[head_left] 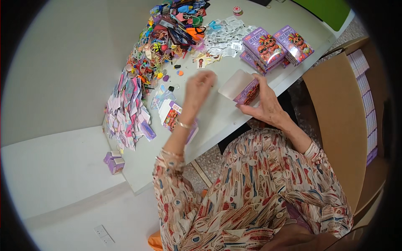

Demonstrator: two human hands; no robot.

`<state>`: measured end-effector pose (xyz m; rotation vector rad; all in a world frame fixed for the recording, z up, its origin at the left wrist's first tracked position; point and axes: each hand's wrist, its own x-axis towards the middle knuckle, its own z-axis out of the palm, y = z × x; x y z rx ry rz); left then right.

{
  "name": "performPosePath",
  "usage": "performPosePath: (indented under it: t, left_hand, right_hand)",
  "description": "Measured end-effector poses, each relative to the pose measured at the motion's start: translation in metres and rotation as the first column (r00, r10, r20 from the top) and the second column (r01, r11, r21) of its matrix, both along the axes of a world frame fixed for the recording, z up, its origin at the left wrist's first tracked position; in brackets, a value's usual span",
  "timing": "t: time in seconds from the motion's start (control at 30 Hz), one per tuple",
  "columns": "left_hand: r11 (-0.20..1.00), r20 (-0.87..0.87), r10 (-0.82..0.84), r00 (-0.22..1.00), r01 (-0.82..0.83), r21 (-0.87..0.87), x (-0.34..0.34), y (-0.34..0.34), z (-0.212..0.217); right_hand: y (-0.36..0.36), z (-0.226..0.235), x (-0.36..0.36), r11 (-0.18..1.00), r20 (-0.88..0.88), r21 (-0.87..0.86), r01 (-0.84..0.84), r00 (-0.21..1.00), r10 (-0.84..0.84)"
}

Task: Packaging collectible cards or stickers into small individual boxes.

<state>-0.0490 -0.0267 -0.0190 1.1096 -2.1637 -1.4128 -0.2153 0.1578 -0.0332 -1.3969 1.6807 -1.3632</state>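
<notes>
Gripping a small purple carton with printed cartoon figures and a white inner surface (pixel 248 93), the right hand (pixel 270 108) is positioned over the near side of a pale grey table (pixel 218 119). Its thumb lies along the lower side of the carton and its fingers along the opposite side, closed to the carton's width. The carton is tilted, its white open end facing left.

The left hand (pixel 200 88) is raised left of the carton and apart from it. Its fingers are curled in, and the hand is blurred; whether it has hold of anything cannot be told. A pale bracelet (pixel 183 124) sits at the wrist. Partly behind that forearm is a second purple carton with white flaps (pixel 171 118).

Beyond the left hand, a mixed heap of multicoloured small trinkets (pixel 146 62) runs along the wall side of the table. A pile of pink and lilac flat packets (pixel 127 108) adjoins its nearer end. Small white sachets (pixel 228 37) are spread near its far end.

Purple printed boxes (pixel 268 48) are stacked beyond the right hand. A large brown cardboard case (pixel 335 125) stands right of the table, with rows of pale and purple packs (pixel 366 100) inside.
</notes>
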Motion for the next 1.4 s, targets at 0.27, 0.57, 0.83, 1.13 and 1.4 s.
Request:
performPosePath:
  t: [0.27,0.57,0.83,1.13,1.4]
  left_hand:
    - [0.734,0.228,0.341,0.912,-0.106,-0.671,-0.019,-0.065,-0.053]
    - [0.79,0.251,0.386,0.888,-0.177,-0.588,-0.02,-0.076,-0.056]
    - [0.822,0.321,0.363,0.875,-0.138,-0.553,-0.012,-0.093,-0.068]
    - [0.604,0.051,0.185,0.981,-0.073,-0.794,-0.031,-0.096,-0.057]
    - [0.579,0.025,-0.013,1.0,0.028,-0.815,-0.068,-0.066,-0.036]
  right_hand:
    - [0.004,-0.007,-0.003,0.998,-0.401,-0.057,-0.007,0.916,-0.016]
    - [0.008,0.003,-0.002,0.999,-0.245,0.03,0.033,0.969,-0.025]
    - [0.01,0.006,-0.001,1.0,-0.292,-0.003,-0.008,0.956,0.007]
    - [0.005,0.0,-0.002,1.0,-0.305,-0.004,0.012,0.952,-0.013]
    - [0.003,-0.013,-0.002,0.999,-0.308,-0.042,0.014,0.951,-0.026]
